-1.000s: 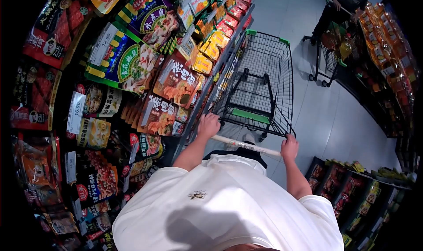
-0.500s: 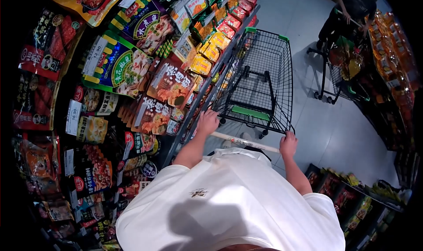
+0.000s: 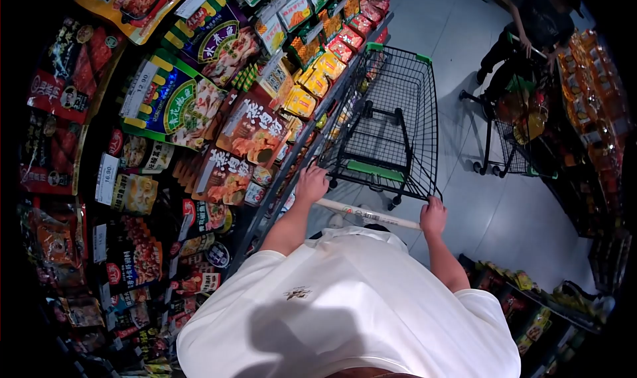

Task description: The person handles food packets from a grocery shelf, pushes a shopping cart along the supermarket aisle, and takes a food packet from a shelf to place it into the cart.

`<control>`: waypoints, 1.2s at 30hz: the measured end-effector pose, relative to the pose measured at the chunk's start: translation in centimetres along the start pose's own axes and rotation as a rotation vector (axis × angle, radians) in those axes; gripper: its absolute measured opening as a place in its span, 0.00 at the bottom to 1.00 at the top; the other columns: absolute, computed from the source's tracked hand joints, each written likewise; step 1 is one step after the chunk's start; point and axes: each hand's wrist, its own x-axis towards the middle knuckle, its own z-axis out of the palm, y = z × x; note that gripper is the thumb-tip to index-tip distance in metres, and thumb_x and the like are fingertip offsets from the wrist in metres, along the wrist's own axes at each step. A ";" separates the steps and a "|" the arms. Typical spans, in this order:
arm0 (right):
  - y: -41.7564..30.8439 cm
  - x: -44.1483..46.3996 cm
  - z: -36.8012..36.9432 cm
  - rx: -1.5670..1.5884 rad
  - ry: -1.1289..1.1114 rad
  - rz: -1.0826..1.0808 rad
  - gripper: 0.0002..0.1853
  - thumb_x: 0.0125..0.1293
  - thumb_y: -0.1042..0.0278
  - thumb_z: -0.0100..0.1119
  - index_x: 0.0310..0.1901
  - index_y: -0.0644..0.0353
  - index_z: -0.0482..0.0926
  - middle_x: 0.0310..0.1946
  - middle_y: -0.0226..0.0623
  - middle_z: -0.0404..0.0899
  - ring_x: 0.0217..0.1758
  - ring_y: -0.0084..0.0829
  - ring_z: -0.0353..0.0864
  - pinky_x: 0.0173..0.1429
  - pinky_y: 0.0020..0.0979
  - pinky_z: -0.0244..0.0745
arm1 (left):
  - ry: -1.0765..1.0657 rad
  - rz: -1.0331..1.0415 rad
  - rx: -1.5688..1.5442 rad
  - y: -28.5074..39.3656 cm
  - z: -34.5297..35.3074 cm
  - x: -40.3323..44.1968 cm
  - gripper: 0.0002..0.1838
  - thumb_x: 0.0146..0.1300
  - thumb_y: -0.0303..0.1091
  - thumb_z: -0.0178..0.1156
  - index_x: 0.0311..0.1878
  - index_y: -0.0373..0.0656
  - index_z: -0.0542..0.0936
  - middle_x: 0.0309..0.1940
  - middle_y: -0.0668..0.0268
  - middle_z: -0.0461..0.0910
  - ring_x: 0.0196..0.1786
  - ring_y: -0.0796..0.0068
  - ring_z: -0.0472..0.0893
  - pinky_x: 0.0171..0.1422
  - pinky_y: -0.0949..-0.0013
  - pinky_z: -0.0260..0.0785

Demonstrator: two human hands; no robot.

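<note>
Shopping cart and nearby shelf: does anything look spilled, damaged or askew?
Nothing stands out. The shopping cart stands upright, with the left hand and right hand at the ends of its handle. No spill shows on the floor, and the shelf packets look intact, though shadowed ones are too dim to judge.

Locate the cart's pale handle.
In the head view, the pale handle lies right of centre, between the left hand and right hand, just below the wire basket.

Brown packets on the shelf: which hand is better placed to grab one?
Probably the left hand: it is on the handle at the end nearer the brown packets, while the right hand is at the far end.
</note>
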 end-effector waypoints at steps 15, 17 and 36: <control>0.4 2.1 -0.7 -0.009 -0.037 -0.004 0.15 0.67 0.70 0.57 0.54 0.57 0.83 0.57 0.36 0.85 0.66 0.39 0.80 0.68 0.43 0.71 | 0.005 -0.017 0.004 0.3 0.8 1.3 0.14 0.66 0.33 0.60 0.51 0.44 0.88 0.53 0.61 0.88 0.63 0.63 0.81 0.74 0.56 0.65; 0.6 2.0 -0.5 -0.010 0.014 -0.031 0.15 0.67 0.71 0.57 0.54 0.57 0.82 0.55 0.37 0.86 0.63 0.40 0.81 0.66 0.43 0.72 | 0.002 -0.017 0.000 0.3 0.8 1.3 0.14 0.66 0.33 0.60 0.51 0.44 0.88 0.53 0.61 0.88 0.63 0.63 0.81 0.73 0.56 0.65; -1.3 -0.8 0.3 -0.026 -0.025 0.034 0.14 0.67 0.69 0.57 0.53 0.56 0.82 0.57 0.36 0.85 0.64 0.37 0.81 0.64 0.43 0.72 | -0.044 -0.009 -0.032 -1.4 -0.5 -0.1 0.16 0.65 0.34 0.60 0.52 0.42 0.88 0.54 0.60 0.87 0.64 0.62 0.80 0.75 0.54 0.62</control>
